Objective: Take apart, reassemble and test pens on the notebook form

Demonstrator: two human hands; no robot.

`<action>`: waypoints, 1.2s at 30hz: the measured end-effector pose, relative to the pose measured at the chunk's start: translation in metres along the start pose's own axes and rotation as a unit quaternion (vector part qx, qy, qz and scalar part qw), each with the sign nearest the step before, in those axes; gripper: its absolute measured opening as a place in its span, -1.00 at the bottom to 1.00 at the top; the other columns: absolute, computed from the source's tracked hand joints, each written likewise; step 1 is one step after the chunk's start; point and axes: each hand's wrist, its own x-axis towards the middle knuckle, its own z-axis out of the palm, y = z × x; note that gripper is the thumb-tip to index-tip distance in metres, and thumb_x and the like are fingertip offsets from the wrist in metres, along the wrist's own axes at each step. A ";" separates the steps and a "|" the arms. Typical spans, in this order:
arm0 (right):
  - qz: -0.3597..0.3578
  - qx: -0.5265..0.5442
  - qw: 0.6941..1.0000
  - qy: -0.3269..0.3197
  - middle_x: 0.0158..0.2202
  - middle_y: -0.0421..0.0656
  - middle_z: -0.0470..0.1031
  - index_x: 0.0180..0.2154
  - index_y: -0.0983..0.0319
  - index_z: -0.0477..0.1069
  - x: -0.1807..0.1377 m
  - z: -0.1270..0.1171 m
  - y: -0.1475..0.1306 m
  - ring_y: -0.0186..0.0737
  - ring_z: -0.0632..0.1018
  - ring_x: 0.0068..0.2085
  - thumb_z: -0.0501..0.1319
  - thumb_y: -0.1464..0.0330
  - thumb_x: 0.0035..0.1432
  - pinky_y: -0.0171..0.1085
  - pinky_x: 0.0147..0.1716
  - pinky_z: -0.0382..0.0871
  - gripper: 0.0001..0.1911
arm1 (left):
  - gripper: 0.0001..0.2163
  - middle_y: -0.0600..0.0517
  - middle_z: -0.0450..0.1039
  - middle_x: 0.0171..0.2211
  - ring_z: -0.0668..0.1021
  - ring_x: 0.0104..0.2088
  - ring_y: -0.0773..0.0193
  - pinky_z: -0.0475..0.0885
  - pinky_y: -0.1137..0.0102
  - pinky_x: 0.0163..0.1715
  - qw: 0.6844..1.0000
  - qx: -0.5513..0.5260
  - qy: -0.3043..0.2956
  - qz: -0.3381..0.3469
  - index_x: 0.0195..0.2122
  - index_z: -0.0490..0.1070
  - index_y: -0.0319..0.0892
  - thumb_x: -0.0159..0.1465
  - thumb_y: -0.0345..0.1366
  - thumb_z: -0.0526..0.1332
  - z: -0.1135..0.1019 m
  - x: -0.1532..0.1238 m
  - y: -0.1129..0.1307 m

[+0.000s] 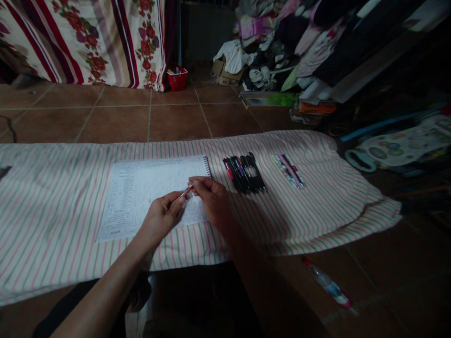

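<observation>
Both my hands meet over a spiral notebook [151, 188] that lies open on a pink-striped cloth [56, 220] spread on the tiled floor. My left hand [162, 215] and my right hand [211, 199] are each closed on one end of a red pen [187, 190], held just above the page. To the right of the notebook lies a row of several dark pens [244, 172]. Further right sits a smaller bunch of lighter pens [289, 170].
A plastic bottle [327, 283] lies on the tiles at the lower right. A red basket [177, 77] stands by a floral bedcover [88, 37] at the back. Piled clothes and boxes [282, 47] fill the far right.
</observation>
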 end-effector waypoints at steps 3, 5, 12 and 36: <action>0.050 0.060 0.996 -0.034 -0.40 -0.21 0.53 -0.28 0.19 0.52 0.000 0.000 -0.003 -0.37 0.46 -0.40 0.35 0.19 -0.11 -0.29 -0.30 0.37 -0.68 | -0.59 0.04 0.45 -0.56 0.44 -0.56 0.31 0.34 0.41 -0.48 0.994 0.090 0.052 0.039 -0.08 0.48 -0.23 0.26 -0.06 0.05 -0.006 0.001 0.000; 0.083 0.090 0.992 -0.033 -0.40 -0.22 0.52 -0.33 0.20 0.49 0.000 0.000 -0.004 -0.37 0.48 -0.38 0.39 0.19 -0.16 -0.28 -0.27 0.38 -0.68 | -0.61 -0.01 0.53 -0.47 0.52 -0.46 0.24 0.39 0.36 -0.36 0.987 0.134 0.074 0.052 -0.06 0.48 -0.20 0.28 -0.09 0.03 -0.009 0.001 -0.001; 0.095 0.031 0.995 -0.011 -0.48 -0.24 0.48 -0.47 0.24 0.50 0.000 -0.002 0.000 -0.42 0.44 -0.43 0.38 0.25 -0.16 -0.36 -0.36 0.33 -0.79 | -0.63 -0.08 0.59 -0.25 0.60 -0.27 0.13 0.43 0.31 -0.25 0.973 0.212 0.061 0.065 -0.05 0.48 -0.18 0.31 -0.12 0.00 -0.009 0.001 0.003; 0.137 0.062 0.988 -0.038 -0.35 -0.19 0.58 -0.27 0.21 0.49 -0.003 0.000 -0.008 -0.39 0.56 -0.36 0.33 0.27 -0.04 -0.39 -0.38 0.41 -0.76 | -0.62 0.00 0.51 -0.44 0.49 -0.45 0.29 0.34 0.43 -0.46 0.987 0.153 0.024 0.051 -0.09 0.49 -0.21 0.30 -0.08 0.02 -0.013 0.003 0.001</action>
